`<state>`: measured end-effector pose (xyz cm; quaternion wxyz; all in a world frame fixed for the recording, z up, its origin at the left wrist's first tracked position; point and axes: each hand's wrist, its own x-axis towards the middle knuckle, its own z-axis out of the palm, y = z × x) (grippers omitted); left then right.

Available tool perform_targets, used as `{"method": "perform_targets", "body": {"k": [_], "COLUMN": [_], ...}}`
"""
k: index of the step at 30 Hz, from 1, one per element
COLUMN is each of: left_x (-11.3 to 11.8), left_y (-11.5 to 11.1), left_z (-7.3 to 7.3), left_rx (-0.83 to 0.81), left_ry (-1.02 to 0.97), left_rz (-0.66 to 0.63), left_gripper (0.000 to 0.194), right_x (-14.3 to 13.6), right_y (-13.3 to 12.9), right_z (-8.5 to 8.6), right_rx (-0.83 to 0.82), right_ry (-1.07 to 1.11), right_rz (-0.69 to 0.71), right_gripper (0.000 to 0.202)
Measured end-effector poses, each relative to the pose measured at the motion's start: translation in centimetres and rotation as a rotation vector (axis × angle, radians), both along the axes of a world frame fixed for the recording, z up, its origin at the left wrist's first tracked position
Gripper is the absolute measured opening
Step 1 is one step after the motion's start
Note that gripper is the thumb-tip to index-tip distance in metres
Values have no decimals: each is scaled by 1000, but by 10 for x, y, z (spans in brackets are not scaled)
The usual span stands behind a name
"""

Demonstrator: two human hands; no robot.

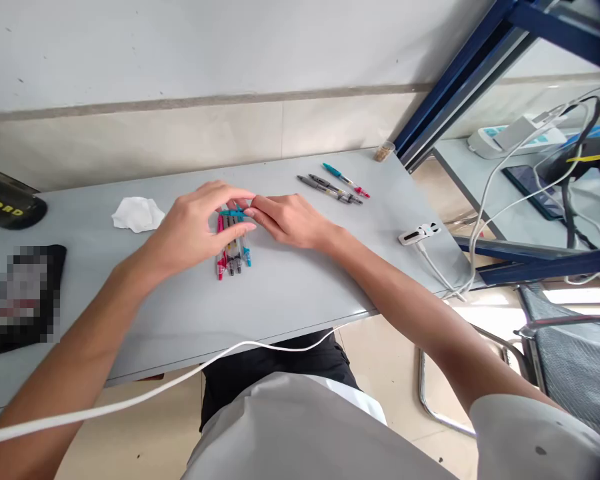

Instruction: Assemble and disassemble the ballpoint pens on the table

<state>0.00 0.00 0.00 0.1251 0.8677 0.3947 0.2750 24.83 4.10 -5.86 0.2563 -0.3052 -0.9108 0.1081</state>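
Several pens [234, 257] lie side by side on the grey table, tips toward me, with red, dark and blue ends. Across their upper part is a teal pen part [233, 213]. Over it arches my left hand [200, 217], thumb and fingers apart around the row's upper end; a gap shows between them. From the right, my right hand [293, 220] has its thumb and forefinger pinched at the teal piece's right end, close to the left fingertips. Further right lie two dark pens [330, 189] and a teal-and-red pen [346, 180].
White tissue [137, 215] lies left of my hands, near a phone-like black object [27, 297] and a dark cylinder [10, 200]. A small jar [384, 151] stands at the back right corner. A white device [419, 234] and cables lie at right; a white cable [180, 381] crosses in front.
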Motion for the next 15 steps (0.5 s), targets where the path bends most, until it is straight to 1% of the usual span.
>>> {"method": "perform_targets", "body": {"k": [2,4,9,12,15], "left_x": [2,1,-5,-11,-15], "left_y": [8,11,10,10,13], "left_z": [-5,-11,-29,-40,-46], "left_rx": [7,24,117,180,178], "left_ry": [-7,-24,-5,-46,-82], "left_rz": [20,36,54,105,160], "left_gripper": [22,20,31,36,37], "right_x": [0,0,0,1,5], "right_y": [1,0,-4,-5,-2], "right_z": [-1,0,1,1,1], "right_rx": [-2,-1,30,69,109], "right_ry": [-14,-31,-33,-30,-65], "right_rz": [-17,-40,-59,-30,-2], "right_gripper": [58,58,54,43,38]}}
